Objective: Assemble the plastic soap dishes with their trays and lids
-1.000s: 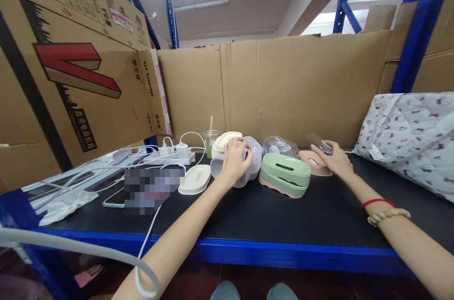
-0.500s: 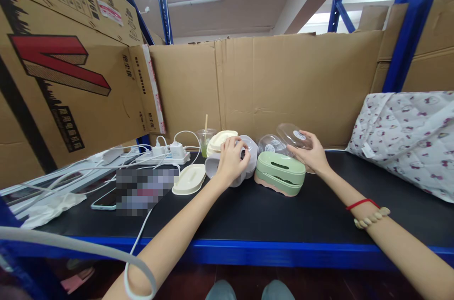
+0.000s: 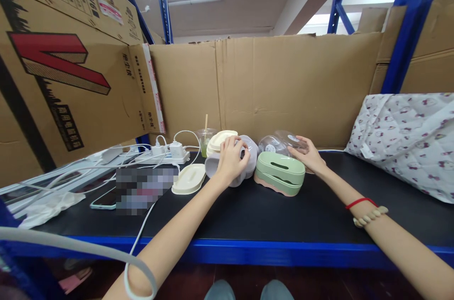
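My left hand point(image 3: 233, 160) curls its fingers over a pale grey plastic container point(image 3: 212, 163), which lies tipped on its side and is partly hidden by the hand. Right behind it is a lavender-grey lidded box point(image 3: 252, 151). My right hand point(image 3: 309, 155) grips the right end of a clear plastic cover point(image 3: 283, 136) with a round sticker. That cover is low behind a green oval box point(image 3: 280, 163) with a slotted top and a pink wavy base. Beside it rests another clear cover point(image 3: 268, 143). A cream lidded box point(image 3: 220, 138) stands behind my left hand.
A cream oval lid point(image 3: 189, 179) lies left of my left forearm, near a phone point(image 3: 106, 199) and cables. Behind are a power strip point(image 3: 173, 158) and a drink cup point(image 3: 205, 141). A patterned quilted bag point(image 3: 407, 134) is at right; cardboard point(image 3: 283, 82) walls the back.
My right hand has lowered the clear cover slightly, bringing it down and back beside the other clear cover. My left hand has stayed in place on the grey container.
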A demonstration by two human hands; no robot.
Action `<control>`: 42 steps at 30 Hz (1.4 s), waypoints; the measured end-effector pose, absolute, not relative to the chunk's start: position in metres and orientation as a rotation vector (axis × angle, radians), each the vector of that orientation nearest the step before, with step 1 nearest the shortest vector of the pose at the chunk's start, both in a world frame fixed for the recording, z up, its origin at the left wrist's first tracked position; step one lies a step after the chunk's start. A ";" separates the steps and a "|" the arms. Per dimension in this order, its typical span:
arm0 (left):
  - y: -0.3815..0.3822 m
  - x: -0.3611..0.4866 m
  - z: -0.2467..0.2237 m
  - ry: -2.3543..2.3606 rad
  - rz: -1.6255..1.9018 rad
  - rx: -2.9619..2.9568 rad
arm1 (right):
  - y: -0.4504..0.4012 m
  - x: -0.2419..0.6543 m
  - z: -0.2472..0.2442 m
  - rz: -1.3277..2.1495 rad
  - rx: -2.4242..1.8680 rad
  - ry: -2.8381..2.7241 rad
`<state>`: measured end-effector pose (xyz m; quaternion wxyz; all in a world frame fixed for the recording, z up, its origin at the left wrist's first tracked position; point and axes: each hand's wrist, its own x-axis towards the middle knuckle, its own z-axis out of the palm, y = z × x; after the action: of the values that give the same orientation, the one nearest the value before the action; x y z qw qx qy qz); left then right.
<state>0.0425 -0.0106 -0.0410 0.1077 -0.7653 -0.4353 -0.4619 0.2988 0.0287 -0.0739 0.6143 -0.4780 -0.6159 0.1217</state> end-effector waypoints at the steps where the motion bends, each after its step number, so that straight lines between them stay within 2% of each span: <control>1: -0.011 0.043 -0.041 -1.286 -1.362 -2.250 | 0.027 0.298 -0.072 0.319 -1.083 -1.404; 8: -0.011 0.043 -0.040 -1.282 -1.359 -2.256 | 0.019 0.296 -0.065 0.460 -1.022 -1.520; 14: -0.010 0.041 -0.041 -1.265 -1.334 -2.263 | 0.021 0.301 -0.069 0.392 -1.098 -1.605; 17: -0.012 0.042 -0.042 -1.052 -1.265 -2.362 | 0.020 0.300 -0.069 0.315 -1.114 -1.631; 21: -0.016 0.048 -0.047 -0.692 -1.002 -2.530 | 0.024 0.304 -0.067 0.192 -1.158 -1.656; 26: -0.018 0.053 -0.054 -0.660 -0.852 -2.565 | 0.027 0.320 -0.065 0.015 -1.465 -1.584; 29: -0.017 0.052 -0.054 -0.682 -0.871 -2.555 | 0.025 0.326 -0.070 -0.120 -1.840 -1.526; 32: -0.016 0.051 -0.052 -0.654 -0.914 -2.553 | 0.025 0.329 -0.078 -0.097 -2.080 -1.457; 37: -0.014 0.051 -0.053 -0.569 -0.979 -2.544 | 0.022 0.329 -0.081 -0.085 -2.145 -1.448; 42: -0.013 0.051 -0.054 -0.529 -1.023 -2.509 | 0.005 0.316 -0.064 -0.037 -2.228 -1.320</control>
<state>0.0508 -0.0129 -0.0544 0.1893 -0.8925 -0.1881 -0.3637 0.3162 0.0051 -0.0638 0.2723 -0.8278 -0.4903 -0.0139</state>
